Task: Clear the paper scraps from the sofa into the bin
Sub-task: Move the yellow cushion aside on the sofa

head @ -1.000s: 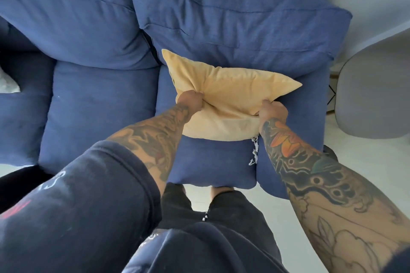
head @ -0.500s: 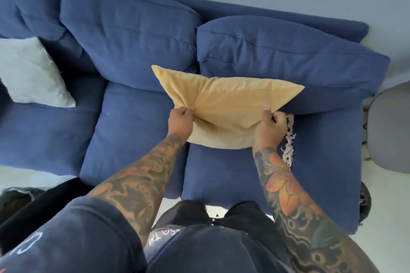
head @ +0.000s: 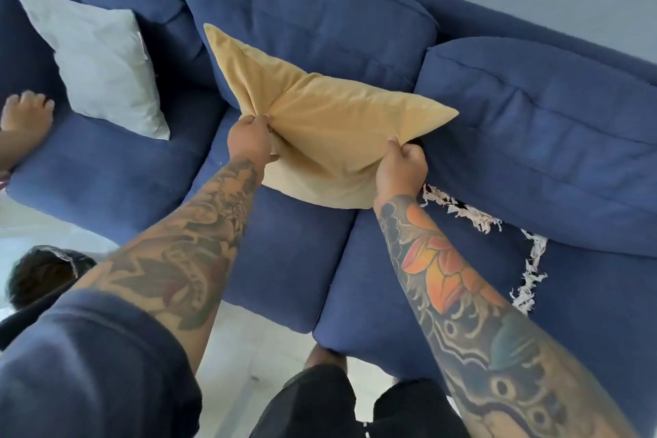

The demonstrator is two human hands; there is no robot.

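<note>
A yellow cushion (head: 320, 128) is held over the middle seat of the blue sofa (head: 284, 260), leaning toward the back cushions. My left hand (head: 250, 140) grips its left side in a bunch of fabric. My right hand (head: 401, 165) pinches its lower right edge. White shredded paper scraps (head: 473, 215) lie in a curved line on the right seat, running from beside my right wrist along the back cushion and down to a second patch of paper scraps (head: 529, 274). No bin is in view.
A light grey cushion (head: 99, 57) leans at the left end of the sofa. Another person's foot (head: 25, 114) rests on the left seat, and a dark-haired head (head: 42, 274) shows at lower left. Pale floor (head: 249, 348) lies before the sofa.
Both hands have carried the yellow cushion leftward from the right seat to the middle seat. That uncovered the line of paper scraps on the right seat. The view has swung and tilted.
</note>
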